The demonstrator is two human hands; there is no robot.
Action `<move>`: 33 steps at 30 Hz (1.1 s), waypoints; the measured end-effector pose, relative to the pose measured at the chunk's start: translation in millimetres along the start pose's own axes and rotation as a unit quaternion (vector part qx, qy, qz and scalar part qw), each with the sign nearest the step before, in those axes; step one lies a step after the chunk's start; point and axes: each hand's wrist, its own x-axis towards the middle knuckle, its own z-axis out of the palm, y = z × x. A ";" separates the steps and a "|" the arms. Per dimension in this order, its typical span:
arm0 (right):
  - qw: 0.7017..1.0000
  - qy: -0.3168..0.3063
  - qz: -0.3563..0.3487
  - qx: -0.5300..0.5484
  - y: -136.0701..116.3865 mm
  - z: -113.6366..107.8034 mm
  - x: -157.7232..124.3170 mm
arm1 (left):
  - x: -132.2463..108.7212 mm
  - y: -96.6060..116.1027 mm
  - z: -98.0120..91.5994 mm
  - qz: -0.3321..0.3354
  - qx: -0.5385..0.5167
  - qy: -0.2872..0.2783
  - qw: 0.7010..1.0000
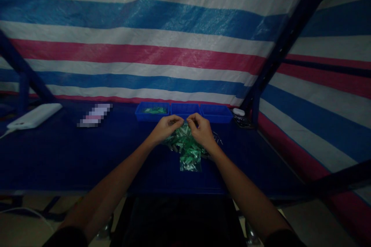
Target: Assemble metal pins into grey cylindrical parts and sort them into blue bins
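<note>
A heap of small green packets [187, 148] lies on the dark blue table [72, 154] in front of me. My left hand [165, 126] and my right hand [201, 129] meet over the far end of the heap, fingers curled into a pinch. The fingertips of both hands close together on one small item, too small and dim to name. Behind the hands stands a row of three blue trays; the left tray [152, 110] holds some green packets, the middle tray [185, 109] and right tray [216, 112] look dark inside.
A white power bank [34, 115] with a cable lies at the table's far left. A blurred flat item [95, 115] sits left of the trays. A small white object [239, 112] rests by a dark frame post [255, 96]. A striped tarp [145, 38] hangs behind.
</note>
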 end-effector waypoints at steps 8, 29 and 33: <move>1.000 -0.026 0.000 -0.012 -2.0 4.3 -2.8 | 1.8 -3.4 -6.2 0.007 0.092 0.005 0.996; 0.917 0.054 0.252 0.305 -2.2 -1.2 4.6 | -8.6 4.5 2.1 0.187 0.338 0.116 0.915; 0.941 0.101 0.194 0.258 0.9 -0.6 5.0 | -2.8 -2.3 -30.2 0.086 0.405 0.215 0.885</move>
